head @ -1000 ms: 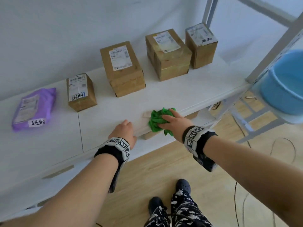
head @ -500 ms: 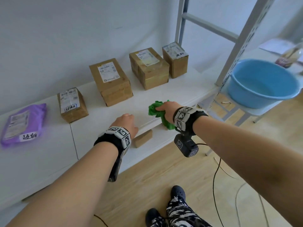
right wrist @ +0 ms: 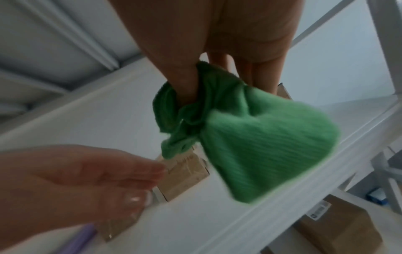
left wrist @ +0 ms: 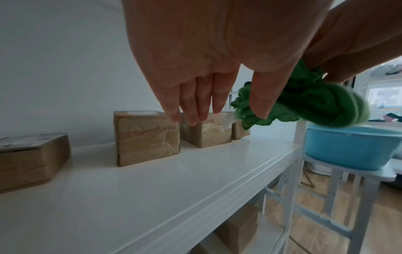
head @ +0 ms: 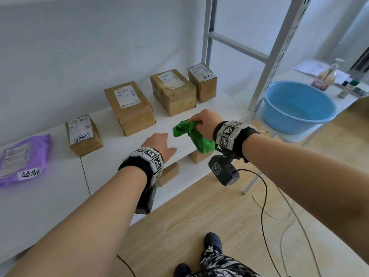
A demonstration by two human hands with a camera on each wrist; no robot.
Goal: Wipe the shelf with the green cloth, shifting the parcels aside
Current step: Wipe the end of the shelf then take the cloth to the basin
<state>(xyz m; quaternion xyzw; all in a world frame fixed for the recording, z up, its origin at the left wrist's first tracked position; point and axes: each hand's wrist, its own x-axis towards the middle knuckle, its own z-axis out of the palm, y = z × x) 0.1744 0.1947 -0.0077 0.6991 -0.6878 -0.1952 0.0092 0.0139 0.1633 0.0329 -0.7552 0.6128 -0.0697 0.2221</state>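
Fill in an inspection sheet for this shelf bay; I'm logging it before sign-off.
Surface: white shelf, no marks seen.
Job's things: green cloth bunched, lifted off the shelf; four cardboard parcels and purple mailer at the back.
Clutter: nothing seen.
Grippers: right hand grips the cloth; left hand empty, fingers straight.
Cables: black cable hangs from the right wrist; more on the floor.
Surroundings: blue basin, soap bottle.

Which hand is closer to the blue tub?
The right hand, gripping the green cloth above the shelf's front edge, is closer to the blue tub. The left hand hovers further left.
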